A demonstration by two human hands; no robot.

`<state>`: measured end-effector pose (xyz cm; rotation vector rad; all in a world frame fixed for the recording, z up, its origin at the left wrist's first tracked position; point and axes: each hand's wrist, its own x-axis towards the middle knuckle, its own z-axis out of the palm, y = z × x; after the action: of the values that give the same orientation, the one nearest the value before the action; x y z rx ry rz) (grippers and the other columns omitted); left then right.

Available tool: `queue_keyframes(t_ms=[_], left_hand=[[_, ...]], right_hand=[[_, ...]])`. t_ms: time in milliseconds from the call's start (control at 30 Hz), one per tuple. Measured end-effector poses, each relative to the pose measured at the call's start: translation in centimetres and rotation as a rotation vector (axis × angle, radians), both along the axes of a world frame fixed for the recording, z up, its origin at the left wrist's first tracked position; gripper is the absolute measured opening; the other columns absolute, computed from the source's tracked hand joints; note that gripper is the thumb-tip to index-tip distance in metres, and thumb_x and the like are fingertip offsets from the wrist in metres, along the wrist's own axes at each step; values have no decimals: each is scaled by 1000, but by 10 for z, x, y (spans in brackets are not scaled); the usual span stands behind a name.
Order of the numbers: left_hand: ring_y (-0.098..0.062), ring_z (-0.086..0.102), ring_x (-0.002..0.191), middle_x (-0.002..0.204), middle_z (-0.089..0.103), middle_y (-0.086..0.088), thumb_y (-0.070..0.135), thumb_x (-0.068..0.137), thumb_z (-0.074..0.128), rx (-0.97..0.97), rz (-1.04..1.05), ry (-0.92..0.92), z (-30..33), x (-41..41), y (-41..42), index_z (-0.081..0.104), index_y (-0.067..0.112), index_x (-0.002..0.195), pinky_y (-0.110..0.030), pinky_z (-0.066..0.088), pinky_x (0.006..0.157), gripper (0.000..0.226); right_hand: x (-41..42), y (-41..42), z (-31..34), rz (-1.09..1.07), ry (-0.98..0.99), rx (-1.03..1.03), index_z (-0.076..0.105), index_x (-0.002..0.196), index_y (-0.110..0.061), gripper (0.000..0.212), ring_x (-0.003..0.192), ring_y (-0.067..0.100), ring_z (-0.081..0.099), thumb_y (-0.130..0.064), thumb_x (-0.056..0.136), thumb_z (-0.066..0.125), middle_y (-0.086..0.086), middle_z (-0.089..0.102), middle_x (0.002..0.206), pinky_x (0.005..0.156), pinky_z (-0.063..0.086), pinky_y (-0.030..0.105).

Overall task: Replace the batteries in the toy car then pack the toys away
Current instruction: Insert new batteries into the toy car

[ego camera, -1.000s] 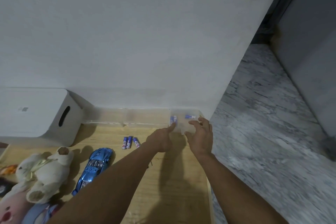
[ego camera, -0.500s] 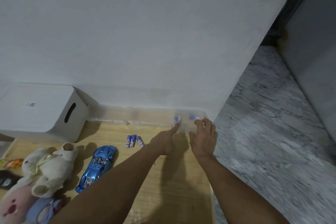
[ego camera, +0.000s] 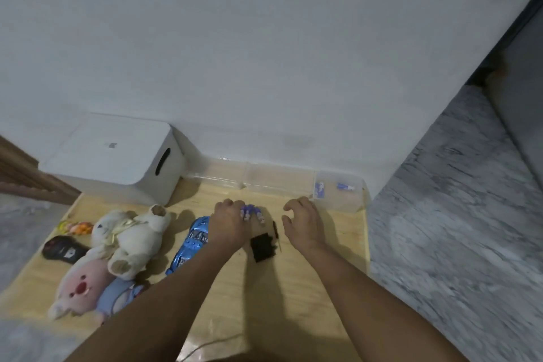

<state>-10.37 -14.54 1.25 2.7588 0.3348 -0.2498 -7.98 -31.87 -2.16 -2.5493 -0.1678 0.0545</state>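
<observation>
The blue toy car (ego camera: 191,244) lies on the wooden board (ego camera: 293,308), partly under my left wrist. My left hand (ego camera: 227,225) is curled down over the loose purple batteries (ego camera: 252,212) just beyond the car, with its fingertips on them. My right hand (ego camera: 302,222) hovers to the right with loosely curled fingers and holds nothing. Between the hands lie a black battery cover (ego camera: 262,247) and a thin dark screwdriver (ego camera: 276,232). A clear plastic box (ego camera: 349,201) by the wall holds two more batteries (ego camera: 320,189).
A white storage bin (ego camera: 117,161) with a slot handle stands at the back left. A white teddy bear (ego camera: 132,236), a pink plush pig (ego camera: 82,285), a black remote (ego camera: 61,248) and a small orange toy (ego camera: 75,227) lie to the left. Marble floor (ego camera: 455,244) borders the board's right edge.
Both hands have drawn back from the clear box. My left hand has moved left onto the loose batteries, and my right hand now hangs free beside the box.
</observation>
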Motion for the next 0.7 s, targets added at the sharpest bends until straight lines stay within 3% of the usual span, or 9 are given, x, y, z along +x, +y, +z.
queue_keyframes(t_ms=[100, 267, 400, 700], left_hand=[[-26, 38, 128, 140, 43, -8, 29, 91, 55, 63, 95, 34, -1, -13, 30, 41, 16, 141, -38, 39, 104, 54], [-31, 40, 126, 139, 36, -11, 40, 81, 67, 40, 200, 157, -8, -35, 63, 34, 16, 138, -43, 44, 100, 69], [-33, 43, 125, 138, 37, -13, 42, 75, 72, 7, 221, 216, -16, -51, 79, 21, 17, 147, -43, 44, 100, 91], [-26, 57, 113, 126, 53, -8, 39, 71, 77, -75, 206, 242, -20, -54, 92, 28, 20, 142, -39, 50, 93, 89]], right_hand=[[0, 25, 3, 66, 76, -18, 64, 112, -17, 22, 107, 22, 52, -17, 91, 59, 2, 57, 115, 87, 42, 30], [8, 56, 7, 90, 162, -178, 64, 104, -15, 16, 94, 26, 59, -14, 91, 54, 6, 67, 103, 73, 44, 33], [14, 70, 8, 67, 219, -296, 59, 100, -14, 10, 92, 28, 61, -14, 91, 56, 8, 65, 101, 65, 38, 31], [16, 81, 6, -49, 306, -328, 58, 99, -17, 14, 82, 23, 60, -15, 86, 62, 4, 65, 95, 65, 46, 33]])
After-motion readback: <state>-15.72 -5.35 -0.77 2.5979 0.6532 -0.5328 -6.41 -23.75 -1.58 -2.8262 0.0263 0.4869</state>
